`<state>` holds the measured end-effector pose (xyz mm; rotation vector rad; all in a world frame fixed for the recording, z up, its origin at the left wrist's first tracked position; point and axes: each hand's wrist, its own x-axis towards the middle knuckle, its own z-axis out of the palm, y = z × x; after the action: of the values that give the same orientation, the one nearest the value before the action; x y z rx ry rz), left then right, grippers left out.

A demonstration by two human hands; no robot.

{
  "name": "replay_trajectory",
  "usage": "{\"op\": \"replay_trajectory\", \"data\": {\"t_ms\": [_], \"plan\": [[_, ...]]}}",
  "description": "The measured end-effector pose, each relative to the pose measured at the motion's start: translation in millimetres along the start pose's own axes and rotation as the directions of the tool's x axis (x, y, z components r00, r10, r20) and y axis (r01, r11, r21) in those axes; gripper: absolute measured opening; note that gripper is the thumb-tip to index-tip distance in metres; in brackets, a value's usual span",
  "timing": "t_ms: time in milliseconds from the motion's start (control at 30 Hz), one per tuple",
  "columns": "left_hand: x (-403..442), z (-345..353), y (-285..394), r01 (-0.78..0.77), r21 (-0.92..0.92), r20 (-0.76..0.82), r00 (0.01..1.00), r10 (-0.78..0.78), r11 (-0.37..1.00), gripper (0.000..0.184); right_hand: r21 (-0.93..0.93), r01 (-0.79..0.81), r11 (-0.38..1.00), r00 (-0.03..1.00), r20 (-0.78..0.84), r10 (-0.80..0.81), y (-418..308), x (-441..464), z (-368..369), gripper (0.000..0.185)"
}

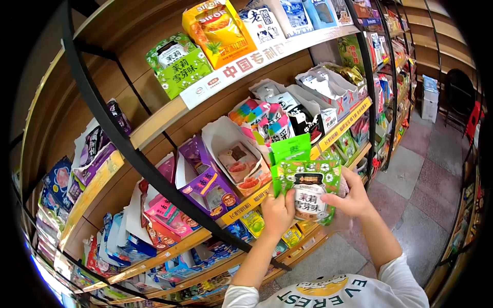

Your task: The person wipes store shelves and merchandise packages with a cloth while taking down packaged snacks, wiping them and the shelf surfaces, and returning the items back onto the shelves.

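Green snack pouches [310, 197] with white flowers and a dark jar-shaped label are held upright in front of the shelves; a plainer bright green piece of packaging [290, 149] sticks up behind the front one. My left hand [279, 213] is closed on their lower left edge. On the right side, my right hand [354, 197] grips the front pouch, its thumb pressed on the face. Under the right hand shows a greyish-pink cloth-like thing [343, 218], partly hidden. How many pouches are in the hands I cannot tell.
A green display box [179, 72] with a matching label stands on the upper shelf, beside a yellow-orange box [221, 36]. Open cartons of packets, including a purple one [205, 179], line the middle shelf. A black post [102, 108] crosses the left. The tiled floor [395, 200] and a black chair [457, 95] lie right.
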<state>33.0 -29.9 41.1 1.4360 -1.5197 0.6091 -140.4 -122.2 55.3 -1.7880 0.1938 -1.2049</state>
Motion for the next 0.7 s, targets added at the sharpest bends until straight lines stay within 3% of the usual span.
{"op": "replay_trajectory", "data": {"t_ms": [33, 67, 133, 167, 233, 300, 333, 367, 400, 433, 500, 533, 567, 600, 667, 700], "plan": [[3, -8, 0, 0.003, 0.003, 0.002, 1.0, -0.003, 1.0, 0.014, -0.162, 0.052, 0.985, 0.996, 0.083, -0.039, -8, 8, -5, 0.05], [6, -18, 2, -0.028, 0.06, -0.022, 0.999, 0.029, 0.998, 0.013, -0.161, 0.049, 0.986, 0.996, 0.087, -0.036, -23, 16, -7, 0.05], [13, -38, 5, -0.064, 0.148, -0.071, 0.995, 0.075, 0.987, 0.014, -0.185, 0.053, 0.981, 0.934, 0.357, 0.016, -52, 36, -7, 0.045], [17, -47, 4, -0.049, 0.206, -0.086, 0.994, 0.068, 0.977, 0.014, -0.132, 0.224, 0.966, 0.907, 0.391, -0.157, -41, 46, -2, 0.043], [28, -66, 0, -0.107, 0.243, -0.16, 0.976, 0.149, 0.964, 0.015, -0.272, 0.176, 0.946, 0.889, 0.456, -0.035, -67, 65, 8, 0.038], [34, -84, -5, -0.033, 0.281, -0.235, 0.967, 0.102, 0.959, 0.016, -0.396, 0.429, 0.811, 0.866, 0.437, -0.244, -66, 95, 20, 0.037], [37, -95, -3, 0.023, 0.175, -0.253, 0.967, 0.022, 0.984, 0.015, -0.372, 0.542, 0.753, 0.823, 0.418, -0.385, -70, 111, 27, 0.038], [39, -107, 2, 0.079, 0.068, -0.263, 0.963, -0.059, 0.995, 0.018, -0.411, 0.569, 0.712, 0.809, 0.435, -0.395, -87, 126, 30, 0.036], [42, -118, 5, 0.084, 0.091, -0.286, 0.957, -0.055, 0.992, 0.016, -0.358, 0.629, 0.69, 0.768, 0.423, -0.481, -99, 142, 32, 0.034], [43, -130, 6, 0.088, 0.115, -0.311, 0.949, -0.048, 0.989, 0.013, -0.405, 0.585, 0.703, 0.807, 0.382, -0.451, -106, 160, 32, 0.035], [36, -150, 4, 0.187, 0.091, -0.355, 0.924, -0.144, 0.978, 0.009, -0.345, 0.638, 0.688, 0.77, 0.295, -0.566, -131, 204, 31, 0.04], [31, -160, 1, 0.235, 0.12, -0.362, 0.915, -0.178, 0.964, 0.011, -0.441, 0.592, 0.675, 0.803, 0.249, -0.541, -156, 220, 32, 0.041], [24, -168, -2, 0.284, 0.149, -0.372, 0.904, -0.212, 0.947, 0.012, -0.632, 0.558, 0.538, 0.801, 0.24, -0.549, -182, 239, 34, 0.04], [17, -175, -5, 0.287, 0.152, -0.378, 0.901, -0.213, 0.946, 0.012, -0.472, 0.502, 0.725, 0.86, 0.183, -0.477, -197, 254, 43, 0.037], [1, -186, -11, 0.369, 0.136, -0.424, 0.86, -0.283, 0.919, 0.013, -0.554, 0.658, 0.509, 0.719, 0.261, -0.644, -214, 317, 59, 0.037], [-7, -192, -13, 0.367, 0.142, -0.432, 0.859, -0.276, 0.919, 0.013, -0.665, 0.615, 0.423, 0.72, 0.255, -0.646, -217, 340, 70, 0.035]]}}
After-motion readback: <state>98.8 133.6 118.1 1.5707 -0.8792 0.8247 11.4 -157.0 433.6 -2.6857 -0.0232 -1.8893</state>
